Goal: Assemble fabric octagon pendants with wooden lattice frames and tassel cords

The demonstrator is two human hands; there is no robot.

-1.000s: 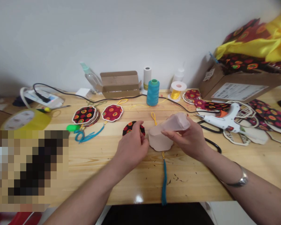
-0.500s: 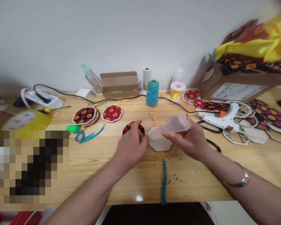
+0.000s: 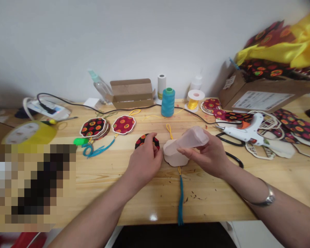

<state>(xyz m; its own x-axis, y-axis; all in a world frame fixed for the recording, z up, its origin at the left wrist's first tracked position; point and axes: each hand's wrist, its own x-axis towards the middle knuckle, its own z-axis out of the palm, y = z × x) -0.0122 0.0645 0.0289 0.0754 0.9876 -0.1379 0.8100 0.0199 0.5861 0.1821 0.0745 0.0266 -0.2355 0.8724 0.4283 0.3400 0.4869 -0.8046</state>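
Note:
My right hand [image 3: 209,155] grips a translucent whitish squeeze bottle [image 3: 192,137], tilted with its narrow end down to the left. That end is over a white scalloped plaque [image 3: 177,159] lying on the wooden table; whether it touches the plaque cannot be made out. A yellow loop [image 3: 169,131] sticks out at the plaque's top, and a blue tassel [image 3: 180,199] hangs from its bottom toward the table's front edge. Left of the plaque, my left hand [image 3: 146,160] has its fingers closed at a black patterned fabric piece [image 3: 142,140], whose lower part is hidden behind the hand.
Patterned pendants [image 3: 93,127] lie at left. Blue thread [image 3: 167,103], a yellow cord spool [image 3: 193,103] and a small cardboard box [image 3: 131,94] stand at the back. At right are a glue gun [image 3: 253,132], black-handled scissors [image 3: 234,158] and a carton of fabric [image 3: 263,94]. A black cable [image 3: 124,109] crosses behind.
The bottle in my right hand has shifted slightly left and down over the plaque. My left hand stays in place by the black fabric piece.

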